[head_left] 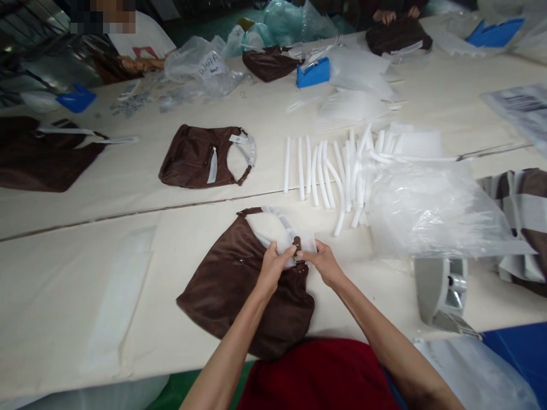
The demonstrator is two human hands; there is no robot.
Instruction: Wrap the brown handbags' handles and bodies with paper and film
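Observation:
A brown handbag (239,279) lies on the table in front of me, its handle arching away from me. White wrapping (277,216) covers part of that handle. My left hand (273,267) pinches the near end of the strap beside its buckle (296,249), thumb toward the metal. From the other side, my right hand (327,263) is closed on a thin translucent white sheet (308,244) that lies behind the strap, with its thumb tip at the buckle. The fingers under the strap are partly hidden.
Several white foam tubes (314,173) lie beyond my right hand, beside a clear plastic bag (431,210). A grey tape dispenser (442,290) stands at the near right edge. Another brown handbag (194,156) lies farther back. Co-workers stand across the table near a blue tape dispenser (314,73).

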